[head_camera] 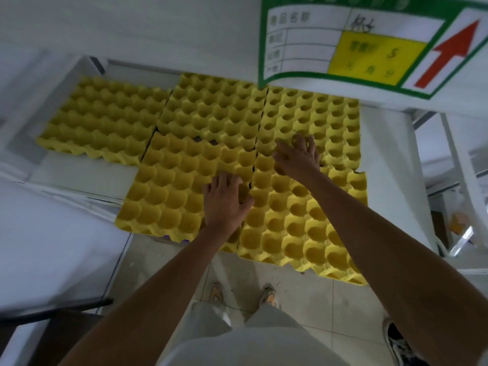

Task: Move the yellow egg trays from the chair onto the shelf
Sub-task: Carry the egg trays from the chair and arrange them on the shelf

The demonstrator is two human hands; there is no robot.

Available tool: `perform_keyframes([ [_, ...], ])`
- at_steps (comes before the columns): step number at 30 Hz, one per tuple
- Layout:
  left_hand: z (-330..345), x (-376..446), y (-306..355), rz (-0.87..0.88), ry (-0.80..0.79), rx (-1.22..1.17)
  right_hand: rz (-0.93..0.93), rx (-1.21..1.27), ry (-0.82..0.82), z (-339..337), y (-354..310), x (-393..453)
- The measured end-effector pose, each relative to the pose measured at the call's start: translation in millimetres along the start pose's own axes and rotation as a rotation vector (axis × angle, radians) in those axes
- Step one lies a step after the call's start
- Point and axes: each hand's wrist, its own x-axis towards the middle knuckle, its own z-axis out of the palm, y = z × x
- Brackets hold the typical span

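Several yellow egg trays lie on the white shelf (79,175). Three form a back row: left tray (105,117), middle tray (211,109), right tray (324,120). Two more lie in front and overhang the shelf edge: the front left tray (169,188) and the front right tray (298,228). My left hand (224,202) rests flat, fingers spread, on the seam between the two front trays. My right hand (297,157) presses palm down, fingers spread, where the front right tray meets the back right tray. Neither hand grips anything. The chair is not in view.
A green-bordered price sign (364,46) with a red arrow hangs from the shelf above, over the back right tray. A white shelf upright (459,167) stands at right. Tiled floor (317,294) and my shoes lie below. A white surface (47,247) sits at lower left.
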Motion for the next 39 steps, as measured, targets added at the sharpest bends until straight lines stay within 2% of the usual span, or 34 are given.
perform_keyframes([
  [6, -23, 6, 0, -0.047, -0.129, -0.091, 0.038, -0.063, -0.030, -13, -19, -15],
  [9, -53, 24, -24, 0.040, 0.032, -0.155, -0.083, -0.069, 0.112, -13, -60, -28],
  [12, -91, 53, -94, 0.166, 0.133, -0.108, -0.228, -0.097, 0.127, 4, -121, -38],
  [15, -120, 85, -192, 0.116, 0.157, -0.008, -0.222, -0.160, 0.058, 29, -182, -30],
  [17, -128, 109, -251, 0.089, 0.084, 0.072, -0.218, -0.185, 0.048, 42, -214, -18],
  [20, -121, 125, -314, 0.063, -0.189, 0.168, -0.182, -0.222, 0.035, 58, -238, -6],
  [23, -101, 125, -350, 0.064, -0.424, 0.092, -0.153, -0.189, 0.039, 65, -238, -1],
  [27, -94, 117, -357, 0.064, -0.405, 0.002, -0.146, -0.219, 0.067, 73, -235, 2],
  [32, -103, 127, -359, 0.035, -0.476, -0.137, -0.062, -0.150, 0.190, 87, -251, 2],
  [39, -93, 126, -359, 0.024, -0.432, -0.160, -0.036, -0.144, 0.226, 94, -256, -2],
])
